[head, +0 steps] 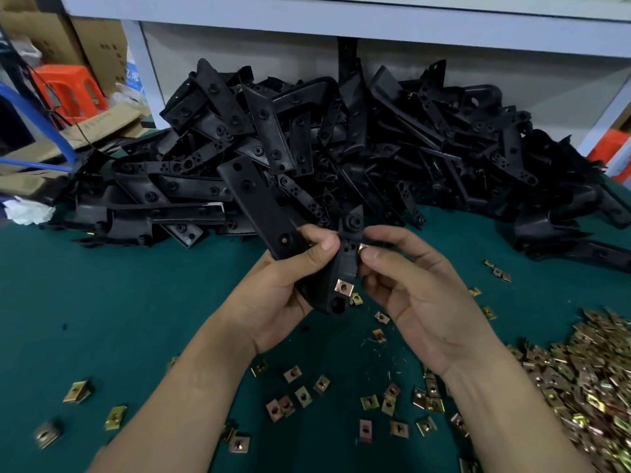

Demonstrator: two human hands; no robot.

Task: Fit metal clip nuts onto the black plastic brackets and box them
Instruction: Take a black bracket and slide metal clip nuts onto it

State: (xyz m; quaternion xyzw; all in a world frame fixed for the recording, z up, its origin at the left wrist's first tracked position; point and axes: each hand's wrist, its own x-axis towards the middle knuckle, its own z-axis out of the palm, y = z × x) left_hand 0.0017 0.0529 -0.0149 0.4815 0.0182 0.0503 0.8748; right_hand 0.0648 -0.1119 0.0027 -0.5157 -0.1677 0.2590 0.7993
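My left hand (290, 278) grips a black plastic bracket (259, 203), an angled piece with one arm rising up-left and another dropping toward me. One metal clip nut (344, 287) sits on the bracket's lower edge. My right hand (413, 285) pinches a second clip nut (363, 248) between thumb and forefinger, touching the bracket's right edge higher up.
A big heap of black brackets (341, 141) fills the back of the green table (119, 319). Loose clip nuts (304, 394) lie scattered near me, with a dense pile of clip nuts (587, 380) at the right. Cardboard boxes (99, 46) and an orange stool (68, 90) stand far left.
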